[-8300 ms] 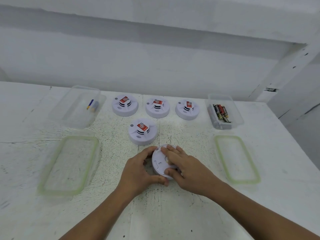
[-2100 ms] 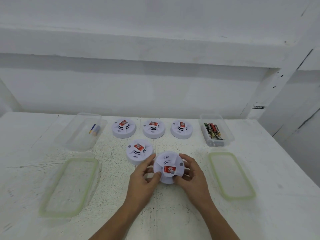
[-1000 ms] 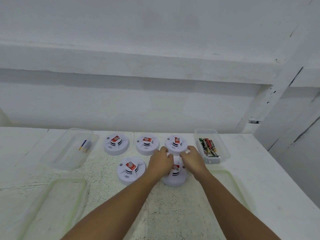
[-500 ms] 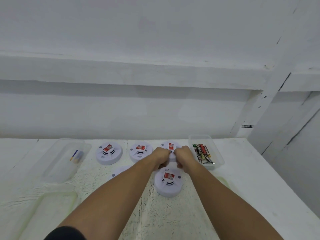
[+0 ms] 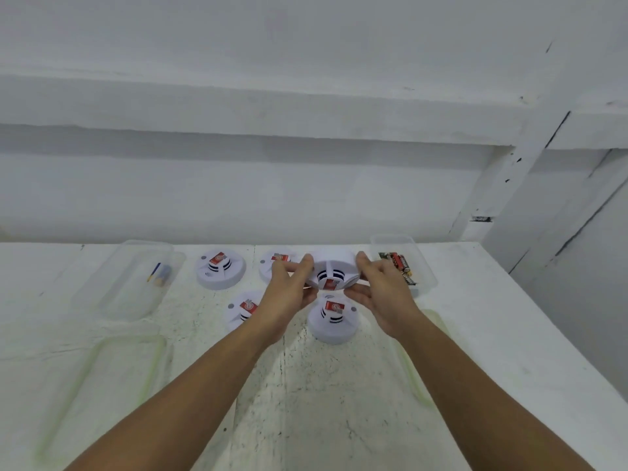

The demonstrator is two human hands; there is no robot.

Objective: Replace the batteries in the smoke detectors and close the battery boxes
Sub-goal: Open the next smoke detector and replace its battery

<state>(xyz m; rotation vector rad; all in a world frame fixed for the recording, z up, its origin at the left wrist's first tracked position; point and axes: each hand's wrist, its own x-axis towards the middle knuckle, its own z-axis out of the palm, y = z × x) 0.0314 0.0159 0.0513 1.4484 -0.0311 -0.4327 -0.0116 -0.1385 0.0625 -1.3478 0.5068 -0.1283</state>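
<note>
L hand [image 5: 289,295] + R hand [image 5: 380,290] grip one smoke detector [image 5: 331,270] betw. them, clear of table [image 5: 306,402], red-label face tilted toward camera. Fingers curled over its rim each side, thumbs at lower edge. 2nd detector [image 5: 333,321] sits on table just below. Back-L detector [image 5: 221,268] in full view; back-mid detector [image 5: 277,260] + front-L detector [image 5: 243,309] partly hidden by L hand. Battery tub [image 5: 426,277] w/ batteries [image 5: 399,265] just R of held unit. Far-L tub [image 5: 119,283] holds a few cells [image 5: 158,273]. Green-rimmed lids: L lid [image 5: 102,385], R lid [image 5: 416,372]
</note>
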